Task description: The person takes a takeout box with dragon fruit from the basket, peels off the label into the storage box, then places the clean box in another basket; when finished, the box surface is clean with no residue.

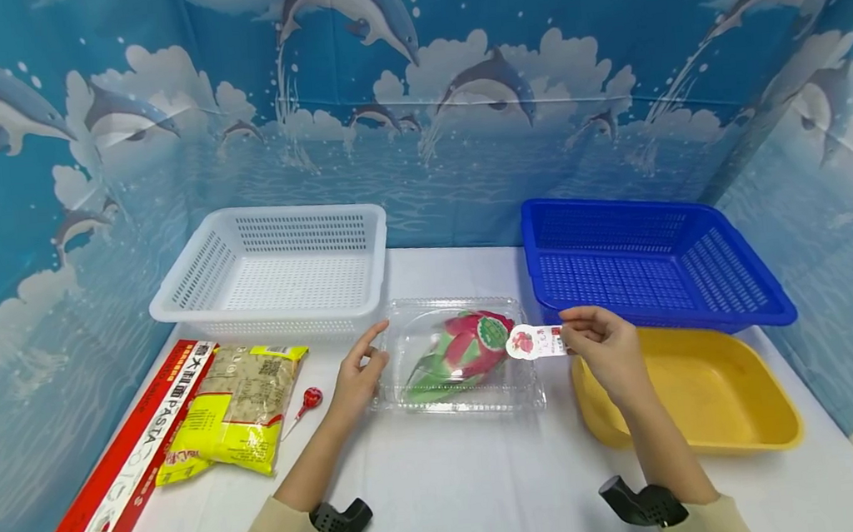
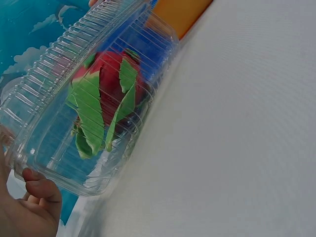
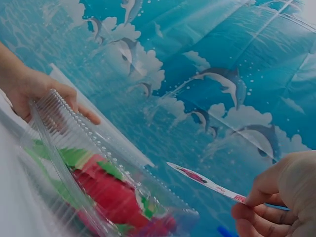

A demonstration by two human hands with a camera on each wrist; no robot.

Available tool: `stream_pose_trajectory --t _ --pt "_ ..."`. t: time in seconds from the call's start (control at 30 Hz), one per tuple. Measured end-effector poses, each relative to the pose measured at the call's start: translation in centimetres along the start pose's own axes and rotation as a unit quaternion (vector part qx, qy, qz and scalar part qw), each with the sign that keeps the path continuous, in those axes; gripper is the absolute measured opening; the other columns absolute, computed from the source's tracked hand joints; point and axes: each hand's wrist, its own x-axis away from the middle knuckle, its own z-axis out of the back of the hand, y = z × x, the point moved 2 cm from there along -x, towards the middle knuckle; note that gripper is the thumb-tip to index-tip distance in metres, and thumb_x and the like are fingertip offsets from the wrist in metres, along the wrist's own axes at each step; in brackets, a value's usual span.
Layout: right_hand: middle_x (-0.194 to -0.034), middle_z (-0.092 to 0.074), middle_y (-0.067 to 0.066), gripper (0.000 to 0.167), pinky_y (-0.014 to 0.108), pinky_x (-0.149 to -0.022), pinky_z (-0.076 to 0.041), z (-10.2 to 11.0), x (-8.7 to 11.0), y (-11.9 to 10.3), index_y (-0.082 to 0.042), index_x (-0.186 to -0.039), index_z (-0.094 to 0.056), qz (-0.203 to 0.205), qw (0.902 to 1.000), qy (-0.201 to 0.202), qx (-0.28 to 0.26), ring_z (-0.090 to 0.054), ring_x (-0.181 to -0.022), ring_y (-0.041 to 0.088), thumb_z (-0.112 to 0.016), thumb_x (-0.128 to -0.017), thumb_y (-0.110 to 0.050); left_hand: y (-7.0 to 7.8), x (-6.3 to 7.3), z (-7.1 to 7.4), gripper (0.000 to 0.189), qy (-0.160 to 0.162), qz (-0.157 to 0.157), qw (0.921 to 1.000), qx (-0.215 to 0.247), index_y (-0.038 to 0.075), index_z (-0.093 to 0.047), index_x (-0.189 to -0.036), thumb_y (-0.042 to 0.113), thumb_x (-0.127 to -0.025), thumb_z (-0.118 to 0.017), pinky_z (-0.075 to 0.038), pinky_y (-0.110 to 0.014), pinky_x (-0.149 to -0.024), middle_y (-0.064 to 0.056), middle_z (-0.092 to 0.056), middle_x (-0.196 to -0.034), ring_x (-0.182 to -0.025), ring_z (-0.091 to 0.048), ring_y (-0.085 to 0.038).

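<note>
Left wrist — ribbed plastic box (image 2: pixel 42 91)

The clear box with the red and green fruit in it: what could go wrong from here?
The right hand pinches the tag at one end only, so it could bend or slip. The left hand is at one end of the clear box, so a push at the other end might skew it. The lollipop lies close to the left forearm, which could knock it.
</note>
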Motion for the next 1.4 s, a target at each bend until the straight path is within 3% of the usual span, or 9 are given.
stream_pose_trajectory --t 0.27,0.47,0.67,0.97,1.1,1.4 --pt "-0.085 -0.063 -0.002 0.015 0.018 -0.065 -0.054 1.8 0.5 1.3 0.005 -0.105 -0.062 -0.039 0.9980 0.037 -0.032 -0.060 -0.071 0.007 -0.062 -0.090 0.004 -0.1 -0.1 0.1 0.047 0.001 -0.005 1.0000 -0.004 0.005 -0.047 -0.144 0.003 -0.096 -0.049 -0.035 -0.018 -0.048 -0.006 -0.044 -0.090 -0.050 -0.036 -0.004" --pt "-0.085 -0.062 -0.004 0.018 0.016 -0.065 -0.052 3.5 0.9 2.3 0.006 -0.109 -0.061 -0.064 0.9953 0.059 -0.042 -0.058 -0.072 0.007 -0.061 -0.092 0.001 0.1 -0.1 0.2 0.047 0.002 -0.008 1.0000 -0.004 0.006 -0.048 -0.143 0.003 -0.096 -0.049 -0.034 -0.018 -0.048 -0.005 -0.044 -0.089 -0.050 -0.036 -0.003" --pt "-0.083 -0.062 -0.004 0.016 0.014 -0.064 -0.052 5.1 1.3 3.2 -0.004 -0.103 -0.067 -0.084 0.9874 0.090 -0.100 -0.057 -0.072 0.006 -0.060 -0.091 0.004 0.1 -0.1 0.2 0.047 0.001 -0.009 0.9999 -0.005 0.005 -0.048 -0.143 0.003 -0.096 -0.049 -0.035 -0.018 -0.048 -0.006 -0.044 -0.089 -0.050 -0.036 -0.003" --pt "-0.082 -0.061 -0.005 0.021 0.013 -0.062 -0.051 6.9 1.7 4.2 -0.012 -0.100 -0.069 -0.105 0.9797 0.120 -0.122 -0.055 -0.072 0.006 -0.059 -0.091 0.005 0.0 0.0 0.2 0.047 0.001 -0.007 1.0000 -0.002 0.006 -0.048 -0.143 0.003 -0.096 -0.049 -0.034 -0.018 -0.048 -0.006 -0.044 -0.089 -0.050 -0.036 -0.004" --pt "-0.084 -0.060 -0.007 0.020 0.013 -0.064 -0.051 7.7 1.8 4.8 -0.010 -0.108 -0.066 -0.116 0.9829 0.115 -0.086 -0.055 -0.075 0.005 -0.060 -0.092 0.001 0.1 0.0 0.1 0.047 0.000 -0.006 1.0000 0.001 0.006 -0.048 -0.143 0.003 -0.096 -0.049 -0.035 -0.018 -0.048 -0.006 -0.044 -0.090 -0.050 -0.036 -0.004" --pt "-0.091 -0.056 -0.006 0.030 0.011 -0.069 -0.050 9.6 2.1 6.0 -0.001 -0.126 -0.055 -0.138 0.9859 0.065 0.070 -0.054 -0.077 0.006 -0.057 -0.098 -0.011 0.0 0.0 0.0 0.047 -0.002 -0.008 0.9999 0.006 0.005 -0.048 -0.143 0.003 -0.096 -0.049 -0.035 -0.018 -0.048 -0.006 -0.044 -0.090 -0.050 -0.037 -0.004"
